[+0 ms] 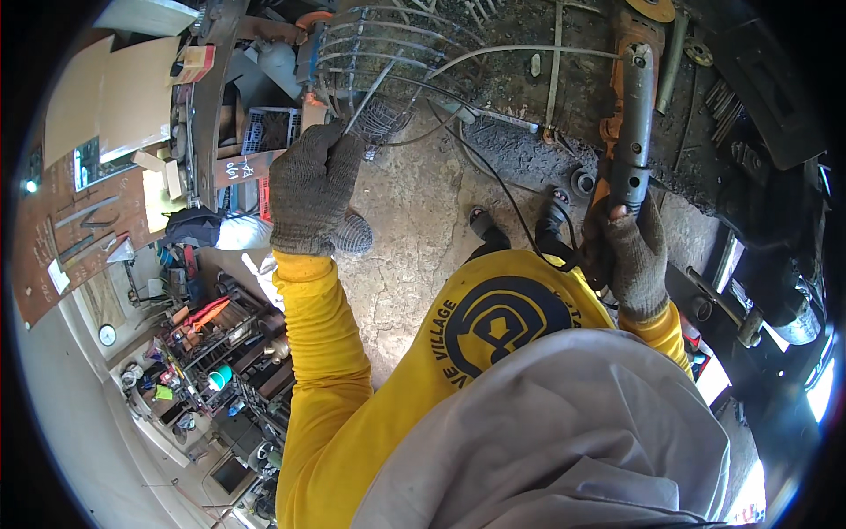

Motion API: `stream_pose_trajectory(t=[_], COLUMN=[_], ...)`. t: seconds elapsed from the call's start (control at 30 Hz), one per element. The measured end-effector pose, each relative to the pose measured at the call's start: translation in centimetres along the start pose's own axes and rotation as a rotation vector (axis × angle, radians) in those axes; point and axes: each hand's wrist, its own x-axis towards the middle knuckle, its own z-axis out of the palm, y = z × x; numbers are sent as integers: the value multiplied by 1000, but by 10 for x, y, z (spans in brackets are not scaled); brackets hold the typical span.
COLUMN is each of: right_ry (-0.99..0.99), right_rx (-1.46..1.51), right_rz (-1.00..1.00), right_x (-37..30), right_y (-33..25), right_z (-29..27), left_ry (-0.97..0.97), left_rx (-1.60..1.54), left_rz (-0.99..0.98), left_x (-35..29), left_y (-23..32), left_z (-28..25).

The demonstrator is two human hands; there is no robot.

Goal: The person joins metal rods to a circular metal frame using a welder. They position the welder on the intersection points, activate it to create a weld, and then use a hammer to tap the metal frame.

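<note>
My left hand (313, 189), in a dark knit glove, is closed around the lower end of a thin metal rod (374, 91). The rod slants up and right across a cage of curved metal bars (388, 40). My right hand (636, 256), also gloved with a bare thumb tip showing, grips the near end of a grey metal tube (636, 123) with holes in it. Beneath that tube lies an orange metal tool (610, 132), partly hidden. A long curved rod (520, 48) reaches from the cage to the tube's far end; whether it joins the rod in my left hand I cannot tell.
A dark, dirty workbench (515, 97) spans the far side, with a black cable (502, 181) hanging near my body. Wire coils (352, 234) show beside my left wrist. At left stand cluttered shelves (225, 353) and a brown board (88, 229). A metal bar (718, 295) juts out at right.
</note>
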Motion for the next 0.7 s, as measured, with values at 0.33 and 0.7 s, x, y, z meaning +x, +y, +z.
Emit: stream_pose_trajectory(t=[0.33,0.7], right_ry=[-9,0], right_rx=[-30,-29], right_rz=[-11,20], right_x=[2,1], right_y=[1,1], right_z=[5,4], left_ry=[-2,33], left_rx=[2,0], left_rz=[4,-3], left_x=[-1,0], left_y=[-2,-3], left_z=[0,1])
